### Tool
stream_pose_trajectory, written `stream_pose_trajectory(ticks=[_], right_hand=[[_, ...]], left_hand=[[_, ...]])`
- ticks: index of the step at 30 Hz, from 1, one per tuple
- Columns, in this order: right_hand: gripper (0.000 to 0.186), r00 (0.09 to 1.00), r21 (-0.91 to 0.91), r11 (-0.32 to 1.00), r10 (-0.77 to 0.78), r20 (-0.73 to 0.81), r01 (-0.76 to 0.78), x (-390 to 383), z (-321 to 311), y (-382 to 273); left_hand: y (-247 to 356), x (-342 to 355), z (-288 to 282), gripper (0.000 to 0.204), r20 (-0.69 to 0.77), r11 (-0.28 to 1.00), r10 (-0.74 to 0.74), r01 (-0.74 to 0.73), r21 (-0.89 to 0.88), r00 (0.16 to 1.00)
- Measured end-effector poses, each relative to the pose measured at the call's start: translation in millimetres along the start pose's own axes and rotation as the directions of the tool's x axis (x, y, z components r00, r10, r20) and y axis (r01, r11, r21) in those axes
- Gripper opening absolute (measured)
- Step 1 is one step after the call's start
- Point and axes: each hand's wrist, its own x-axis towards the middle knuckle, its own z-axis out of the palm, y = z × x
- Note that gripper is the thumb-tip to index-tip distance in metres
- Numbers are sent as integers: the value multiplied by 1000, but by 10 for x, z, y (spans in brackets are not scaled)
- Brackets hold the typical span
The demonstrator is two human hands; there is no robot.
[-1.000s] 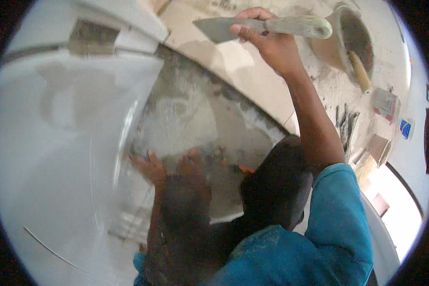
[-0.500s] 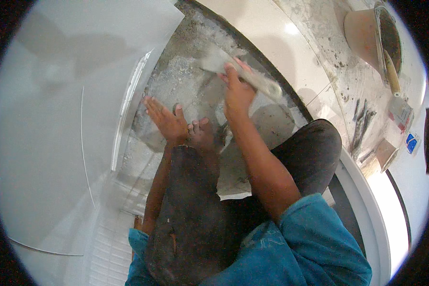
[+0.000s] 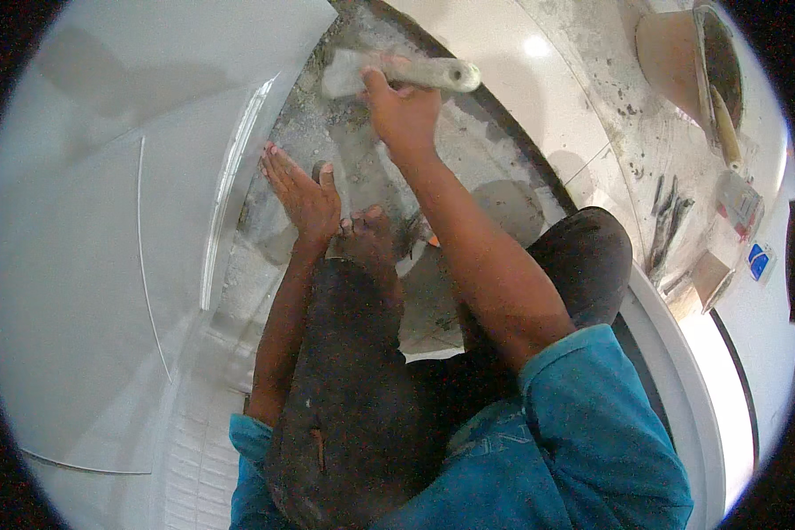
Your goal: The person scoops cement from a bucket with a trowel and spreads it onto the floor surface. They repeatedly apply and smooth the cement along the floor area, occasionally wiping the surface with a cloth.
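My right hand grips a wide, pale flat brush whose handle has a hole near its end. The blurred brush head is at the dusty, gravelly grey floor, close to the pale panel's corner. Beside my bare foot, my left hand is open, fingers stretched out toward the panel edge and thumb apart, holding nothing. A darker, damp-looking patch runs between the two hands.
A large pale panel stands along the left. Beyond a dark floor edge lie glossy cream tiles. At the right are a mortar-stained bucket with a wooden-handled tool leaning at it, dirty metal tools and a small blue packet.
My right hand has swept the brush away from me and to the left, and its handle now lies more level. My left hand has moved slightly farther from me and stays open.
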Motion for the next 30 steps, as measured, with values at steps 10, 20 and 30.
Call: stream_pose_trajectory(ticks=[10,20,30], right_hand=[[20,995,11,995,100,22,-100,-69,-72,69],[24,965,-79,983,177,195,-164,-375,-153,308],[24,968,-281,960,76,238,-7,-332,-370,-426]], left_hand=[[27,96,-27,77,-70,980,60,-73,-188,996],[26,88,-47,72,-72,948,-9,-14,-319,997],[-259,-105,-37,73,-159,962,48,-89,-257,986]])
